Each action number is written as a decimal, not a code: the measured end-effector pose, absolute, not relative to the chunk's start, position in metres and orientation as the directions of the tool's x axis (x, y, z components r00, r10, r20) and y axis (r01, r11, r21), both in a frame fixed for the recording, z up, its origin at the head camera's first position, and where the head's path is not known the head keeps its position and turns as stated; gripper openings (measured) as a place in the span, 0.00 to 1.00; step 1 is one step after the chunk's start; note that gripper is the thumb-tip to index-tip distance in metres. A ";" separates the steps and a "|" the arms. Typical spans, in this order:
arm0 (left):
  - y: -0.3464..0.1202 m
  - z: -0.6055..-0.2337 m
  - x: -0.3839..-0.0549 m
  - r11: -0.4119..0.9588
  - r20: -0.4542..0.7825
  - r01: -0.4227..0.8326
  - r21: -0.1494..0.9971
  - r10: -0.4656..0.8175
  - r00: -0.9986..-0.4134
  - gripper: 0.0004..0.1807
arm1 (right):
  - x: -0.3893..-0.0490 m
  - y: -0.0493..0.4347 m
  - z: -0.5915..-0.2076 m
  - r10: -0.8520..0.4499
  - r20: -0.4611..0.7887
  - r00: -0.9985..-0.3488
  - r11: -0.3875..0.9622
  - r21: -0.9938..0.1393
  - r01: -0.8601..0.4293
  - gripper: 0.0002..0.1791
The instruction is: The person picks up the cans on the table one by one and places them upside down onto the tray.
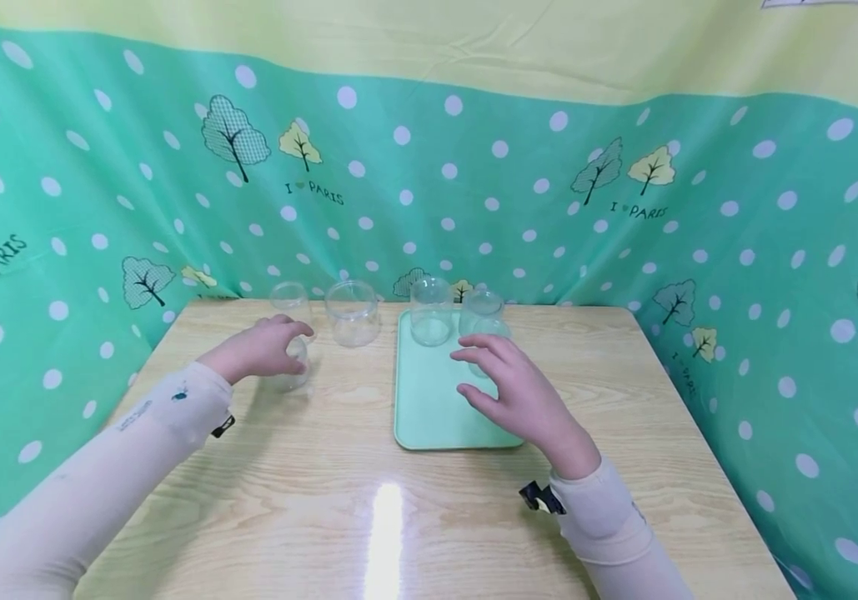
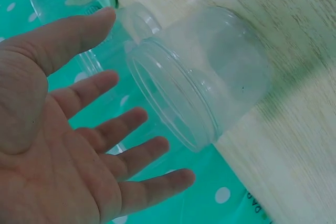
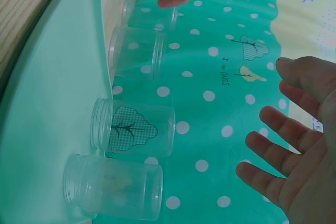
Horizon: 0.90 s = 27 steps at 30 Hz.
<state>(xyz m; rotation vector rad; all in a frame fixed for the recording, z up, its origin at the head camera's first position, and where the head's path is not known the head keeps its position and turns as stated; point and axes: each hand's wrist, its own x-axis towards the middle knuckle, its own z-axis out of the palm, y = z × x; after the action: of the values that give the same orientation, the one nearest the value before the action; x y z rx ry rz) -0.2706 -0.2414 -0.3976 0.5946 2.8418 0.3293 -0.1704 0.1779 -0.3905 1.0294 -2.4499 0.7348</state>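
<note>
My left hand [image 1: 267, 348] hovers with fingers spread over a clear plastic jar [image 2: 231, 72] on the table's left side. In the left wrist view the jar stands mouth up, its rim facing the fingertips, and nothing is in the palm. Over the green tray [image 1: 447, 417] my right hand [image 1: 514, 387] is raised, fingers apart and holding nothing. Two clear jars stand mouth down at the tray's far end: a left one [image 1: 431, 321] and a right one [image 1: 483, 308], partly behind the right hand in the head view.
Two more clear jars stand left of the tray: a wide one [image 1: 353, 317] and another [image 1: 289, 298] behind the left hand. The wooden table [image 1: 308, 500] ends at a green dotted curtain [image 1: 429, 192] at the back and sides.
</note>
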 end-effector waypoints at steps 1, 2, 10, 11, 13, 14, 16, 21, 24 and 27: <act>-0.242 -0.398 -0.271 0.893 -0.173 0.367 0.262 0.417 -0.892 0.37 | -0.171 0.178 -0.390 -0.539 0.525 -0.659 0.595 -0.317 -0.739 0.24; -0.242 -0.398 -0.272 0.892 -0.180 0.367 0.263 0.420 -0.890 0.37 | -0.171 0.178 -0.390 -0.539 0.525 -0.659 0.594 -0.317 -0.739 0.24; -0.245 -0.401 -0.276 0.890 -0.209 0.366 0.270 0.426 -0.880 0.37 | -0.170 0.180 -0.388 -0.534 0.519 -0.668 0.600 -0.324 -0.732 0.23; -0.246 -0.401 -0.276 0.891 -0.214 0.364 0.271 0.425 -0.880 0.37 | -0.170 0.180 -0.388 -0.533 0.519 -0.669 0.600 -0.325 -0.731 0.23; -0.246 -0.400 -0.277 0.893 -0.227 0.361 0.270 0.423 -0.877 0.38 | -0.169 0.180 -0.387 -0.532 0.515 -0.672 0.604 -0.326 -0.728 0.23; -0.246 -0.399 -0.277 0.894 -0.234 0.357 0.271 0.421 -0.876 0.38 | -0.169 0.181 -0.387 -0.531 0.516 -0.672 0.604 -0.326 -0.727 0.23; -0.245 -0.397 -0.277 0.896 -0.245 0.351 0.272 0.417 -0.875 0.38 | -0.169 0.181 -0.387 -0.529 0.516 -0.674 0.607 -0.326 -0.725 0.23; -0.244 -0.395 -0.277 0.899 -0.261 0.344 0.272 0.413 -0.872 0.37 | -0.169 0.182 -0.387 -0.526 0.524 -0.670 0.608 -0.320 -0.727 0.24; -0.245 -0.396 -0.277 0.900 -0.268 0.342 0.271 0.411 -0.871 0.37 | -0.169 0.183 -0.387 -0.526 0.523 -0.671 0.610 -0.317 -0.726 0.24; -0.246 -0.396 -0.277 0.901 -0.278 0.335 0.277 0.409 -0.869 0.37 | -0.170 0.183 -0.387 -0.526 0.520 -0.673 0.614 -0.316 -0.724 0.24</act>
<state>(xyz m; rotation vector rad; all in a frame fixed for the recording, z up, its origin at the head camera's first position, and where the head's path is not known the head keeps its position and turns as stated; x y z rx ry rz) -0.2774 -0.2458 -0.3958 0.5508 2.7334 0.3139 -0.1698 0.1831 -0.3871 0.9995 -2.4641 0.7235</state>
